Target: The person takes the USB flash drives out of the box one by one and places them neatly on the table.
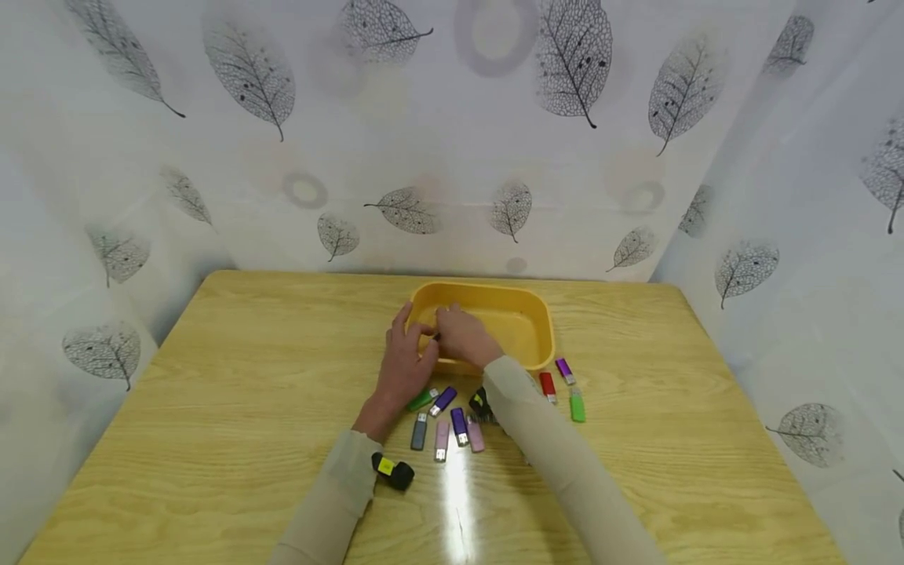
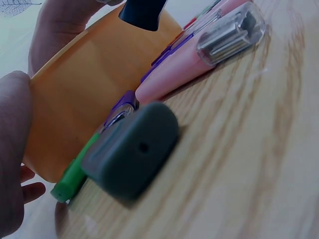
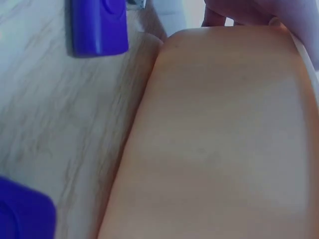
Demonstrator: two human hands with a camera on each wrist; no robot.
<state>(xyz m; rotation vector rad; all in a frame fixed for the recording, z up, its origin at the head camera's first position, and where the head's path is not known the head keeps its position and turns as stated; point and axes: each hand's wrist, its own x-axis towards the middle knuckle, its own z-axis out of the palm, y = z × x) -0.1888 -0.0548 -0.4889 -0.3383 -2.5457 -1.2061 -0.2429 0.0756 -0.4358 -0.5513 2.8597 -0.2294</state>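
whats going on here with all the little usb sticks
A person sits at a light wooden table with both hands at the near left rim of a yellow plastic tub. The left hand and right hand meet there over a small dark object that is too hidden to identify. Between the forearms lie several capped USB sticks: green, purple, grey and pink. A red stick, another purple one and another green one lie by the tub's near right corner.
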